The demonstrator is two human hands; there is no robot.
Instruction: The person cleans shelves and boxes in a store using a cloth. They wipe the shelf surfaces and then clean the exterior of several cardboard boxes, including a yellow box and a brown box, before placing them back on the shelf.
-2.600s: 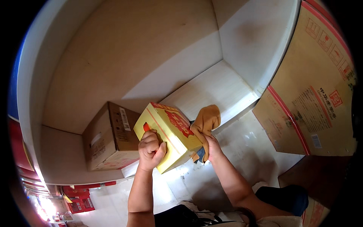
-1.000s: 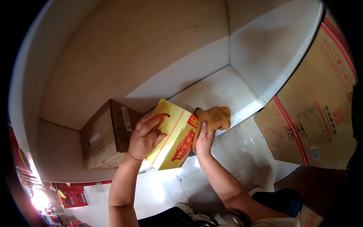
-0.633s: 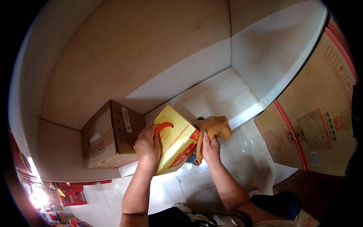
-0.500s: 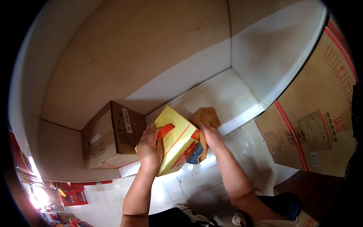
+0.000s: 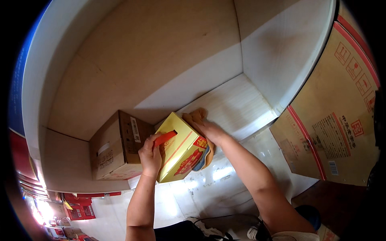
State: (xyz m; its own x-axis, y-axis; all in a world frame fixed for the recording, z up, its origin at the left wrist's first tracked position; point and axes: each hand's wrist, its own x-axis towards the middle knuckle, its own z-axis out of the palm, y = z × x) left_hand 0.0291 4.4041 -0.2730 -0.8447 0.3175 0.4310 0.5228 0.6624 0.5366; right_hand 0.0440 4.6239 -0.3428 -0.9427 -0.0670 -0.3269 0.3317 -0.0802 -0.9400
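Note:
A yellow gift box (image 5: 185,130) with red print and a red ribbon handle (image 5: 165,137) stands at the front of a low shelf (image 5: 241,94). My left hand (image 5: 150,156) is closed on its left side, by the ribbon; some of its fingertips are hidden. My right hand (image 5: 209,130) holds a brown cloth (image 5: 197,116) bunched against the box's right side. The cloth's lower part, with a dark blue patch, hangs down behind the box's front corner.
Just left of the yellow box, a brown carton (image 5: 110,150) sits on the shelf. Large cartons with red stripes (image 5: 333,136) are stacked at the right. Red packages (image 5: 80,207) lie at the lower left, on the shiny pale floor (image 5: 161,205).
My right hand and the cloth have moved left and farther back along the box's right side. The box and my left hand have shifted slightly left in the picture.

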